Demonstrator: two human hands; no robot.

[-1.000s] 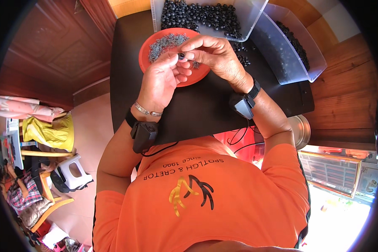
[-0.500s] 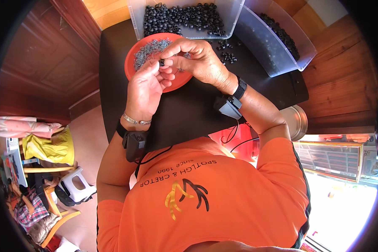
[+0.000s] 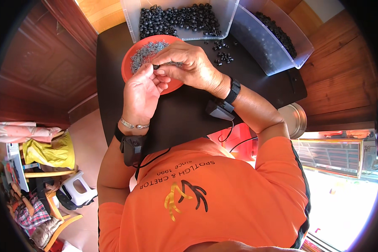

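My left hand [image 3: 142, 93] is pinched, palm turned up, on a small black round part [image 3: 156, 66]. Thumb and fingers of my right hand [image 3: 193, 66] close on the same part from the right, so the two hands meet at it. Both are just above the near side of a red-orange round dish [image 3: 127, 63]. Many tiny grey metal pieces [image 3: 147, 53], too small to make out singly, lie in the dish. Some of the dish is hidden by my hands. Whether a metal piece is between my fingers does not show.
Behind the dish a clear plastic bin [image 3: 193, 37] holds many black round parts [image 3: 178, 20]. A second clear bin [image 3: 260, 46] with similar parts stands at the right. Several loose black parts [image 3: 224, 58] lie on the dark table [image 3: 189, 113]. A wrist-worn device [image 3: 134, 150] trails a cable.
Both hands have turned slightly and stay joined at the small black part, with the right fingers closing further over it. The whole view has shifted a little.
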